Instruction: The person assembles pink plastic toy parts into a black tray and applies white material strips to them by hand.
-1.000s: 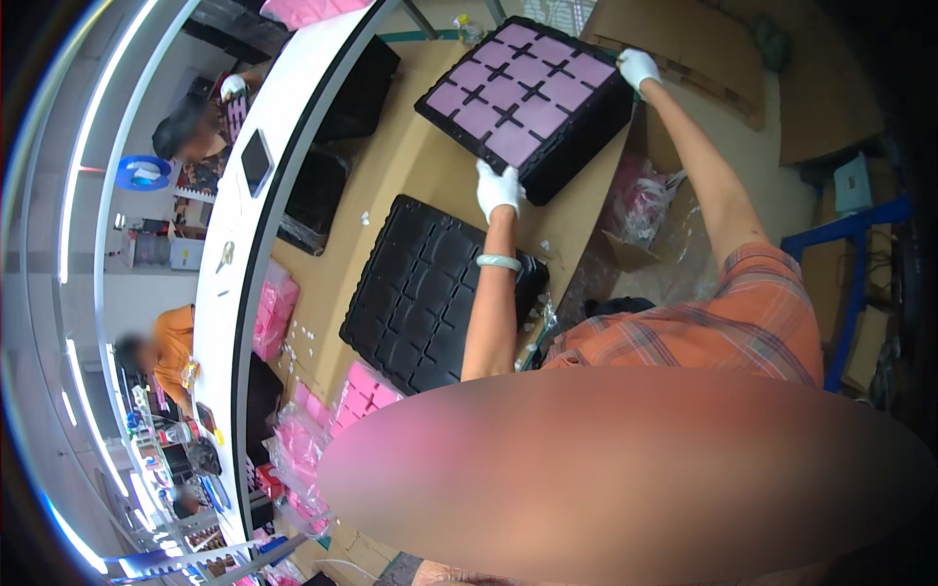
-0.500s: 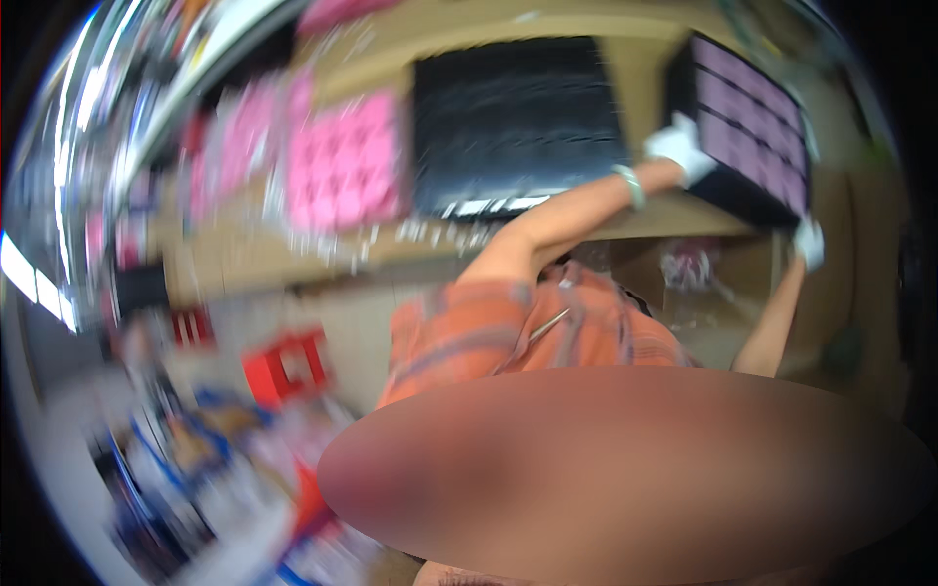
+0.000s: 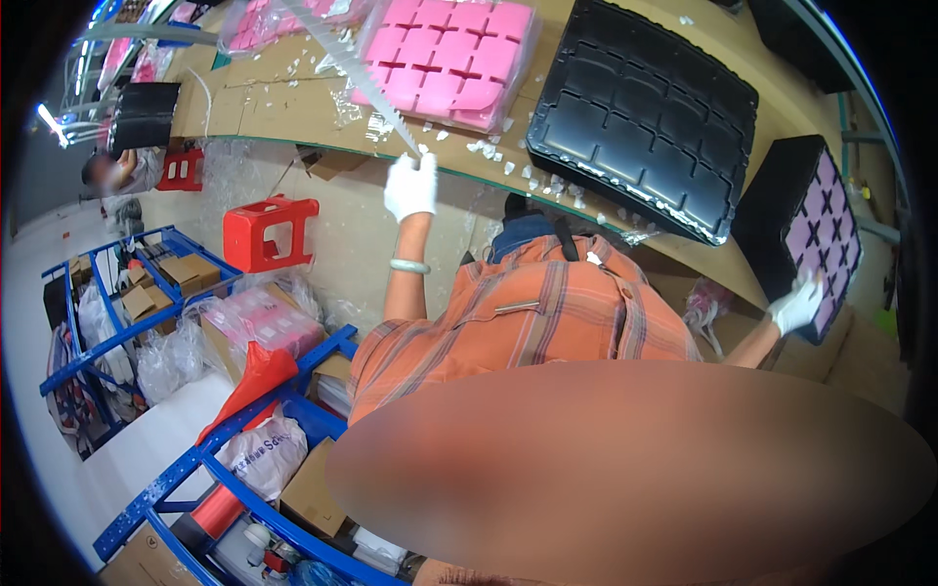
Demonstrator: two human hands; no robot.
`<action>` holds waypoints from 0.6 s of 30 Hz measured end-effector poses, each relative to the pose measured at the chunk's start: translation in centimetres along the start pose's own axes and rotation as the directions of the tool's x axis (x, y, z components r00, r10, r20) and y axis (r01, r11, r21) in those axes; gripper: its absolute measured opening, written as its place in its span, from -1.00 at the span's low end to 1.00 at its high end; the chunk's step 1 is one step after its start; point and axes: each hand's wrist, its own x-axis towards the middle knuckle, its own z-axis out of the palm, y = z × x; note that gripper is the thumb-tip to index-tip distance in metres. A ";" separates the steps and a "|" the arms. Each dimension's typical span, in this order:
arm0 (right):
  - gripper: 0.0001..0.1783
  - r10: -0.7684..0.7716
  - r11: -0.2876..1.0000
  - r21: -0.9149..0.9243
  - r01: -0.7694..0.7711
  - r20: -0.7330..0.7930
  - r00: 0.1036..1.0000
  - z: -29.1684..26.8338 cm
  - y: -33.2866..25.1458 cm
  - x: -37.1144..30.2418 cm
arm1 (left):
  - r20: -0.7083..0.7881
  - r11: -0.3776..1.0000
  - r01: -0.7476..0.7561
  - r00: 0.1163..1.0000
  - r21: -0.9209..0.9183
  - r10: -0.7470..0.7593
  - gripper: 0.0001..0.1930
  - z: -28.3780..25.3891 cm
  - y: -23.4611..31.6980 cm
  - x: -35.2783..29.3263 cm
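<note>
A: Left hand (image 3: 410,188) at eleven o'clock, its grip pinching a pale jagged strip (image 3: 363,86)! And the right hand (image 3: 796,305)?

B: At three, clasping the tilted black box (image 3: 779,230) by its edge; its purple padding (image 3: 829,230) looks fully seated!

A: What's left?

B: No padding shows atop the black tray (image 3: 645,127), half past one, and pink foam (image 3: 440,66) lies separate, twelve o'clock on the counter (image 3: 234,112)!

Bright lt, sheen on blk tray (image 3: 645,122), edges bent & dark, lower R blurred
</note>
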 end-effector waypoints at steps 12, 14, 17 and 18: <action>-0.79 -0.419 0.901 0.379 0.210 0.886 0.199 25.2 -20.2 -23.3 | 0.499 -0.149 0.632 0.716 -0.761 0.488 -0.88 -5.6 6.5 2.0; -0.68 -0.441 0.897 0.425 0.124 0.882 0.167 27.6 -20.4 -25.1 | 0.497 -0.155 0.657 0.684 -0.738 0.535 -0.87 -6.5 8.5 0.8; -0.62 -0.269 0.959 0.276 -0.061 0.958 0.103 28.6 -22.2 -25.5 | 0.481 -0.195 0.707 0.631 -0.679 0.609 -0.85 -6.6 9.2 1.2; -0.61 -0.187 0.970 0.188 -0.156 0.982 0.017 28.7 -22.7 -25.2 | 0.467 -0.212 0.740 0.592 -0.638 0.657 -0.83 -6.5 9.2 1.5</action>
